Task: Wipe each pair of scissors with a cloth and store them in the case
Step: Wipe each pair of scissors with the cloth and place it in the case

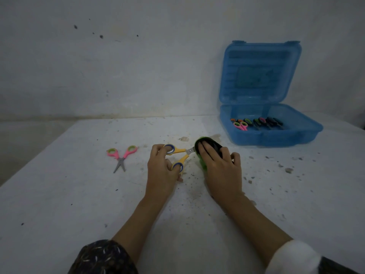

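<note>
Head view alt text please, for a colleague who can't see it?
The left hand holds yellow scissors by the handles while the right hand grips a green-and-black cloth around the blades. Pink scissors lie on the table to the left; an open blue case at the back right holds several more pairs.

no legible text, case lid (260, 70) embossing unreadable

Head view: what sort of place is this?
Probably a bare, improvised indoor work spot: a scuffed white tabletop speckled with grit, a stained plain wall behind it, and a blue plastic case and pink scissors on it.
</note>
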